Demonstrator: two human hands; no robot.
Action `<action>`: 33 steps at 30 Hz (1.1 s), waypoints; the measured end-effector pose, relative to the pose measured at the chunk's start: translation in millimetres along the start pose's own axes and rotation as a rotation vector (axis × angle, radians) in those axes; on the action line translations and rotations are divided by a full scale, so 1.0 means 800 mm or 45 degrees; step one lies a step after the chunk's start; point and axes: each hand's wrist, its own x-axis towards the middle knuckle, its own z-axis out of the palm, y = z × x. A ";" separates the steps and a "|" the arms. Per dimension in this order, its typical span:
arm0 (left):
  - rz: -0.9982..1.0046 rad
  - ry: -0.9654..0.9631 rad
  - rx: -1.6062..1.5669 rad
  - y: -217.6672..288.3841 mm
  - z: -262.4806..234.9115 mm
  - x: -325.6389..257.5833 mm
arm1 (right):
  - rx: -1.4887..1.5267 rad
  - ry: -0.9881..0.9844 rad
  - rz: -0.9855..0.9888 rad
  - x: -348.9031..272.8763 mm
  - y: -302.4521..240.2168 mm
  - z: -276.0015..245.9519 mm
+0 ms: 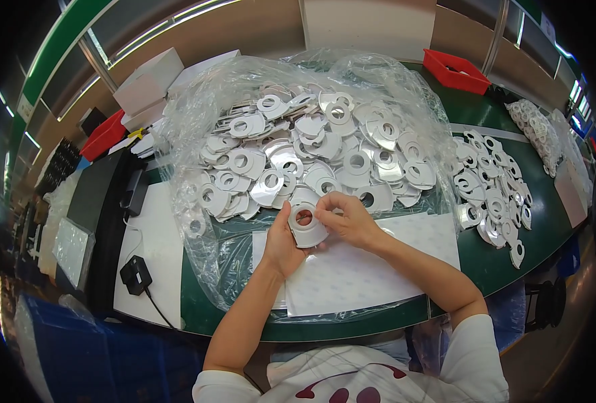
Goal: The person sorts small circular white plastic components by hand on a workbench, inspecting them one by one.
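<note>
Overhead, long light strips and green beams curve across the ceiling of a workshop, with pale partition walls behind the bench. Below them runs the green worktable (pixel 499 258), its front edge bending with the lens. A large clear plastic sheet (pixel 197 127) covers most of its middle and bunches up at the back and left. On the sheet lies a broad heap of grey ring-shaped parts (pixel 311 151), each a flat plate with a round hole — a second, smaller spread of the same parts (pixel 489 191) lies on bare table to the right. A white sheet (pixel 378 269) sits under the hands near the front edge. White boxes (pixel 149 80) stand at the back left, with a red bin (pixel 104 134) beside them and another red tray (pixel 456 70) at the back right. A small black adapter (pixel 135 274) with its cord rests on a white board at the left.

At the centre, just above the white sheet, the left hand (pixel 281 245) and the right hand (pixel 348 218) both pinch one grey ring part (pixel 306 227), fingers closed on its edges from either side.
</note>
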 end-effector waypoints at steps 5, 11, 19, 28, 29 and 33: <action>-0.026 -0.002 -0.006 0.000 -0.004 0.001 | 0.004 0.003 -0.033 0.002 0.005 0.000; -0.026 -0.008 -0.022 -0.001 -0.008 0.002 | -0.002 0.011 -0.012 0.001 0.001 0.002; -0.038 -0.008 -0.032 -0.002 -0.009 0.005 | -0.038 0.030 -0.053 0.003 0.009 0.000; -0.039 -0.038 -0.049 -0.004 -0.010 0.007 | -0.024 0.040 -0.058 0.002 0.011 0.000; -0.042 -0.030 -0.044 -0.004 -0.010 0.007 | -0.024 0.041 -0.058 0.001 0.009 -0.001; -0.043 -0.052 -0.052 -0.006 -0.013 0.009 | -0.008 0.037 -0.044 0.001 0.010 -0.001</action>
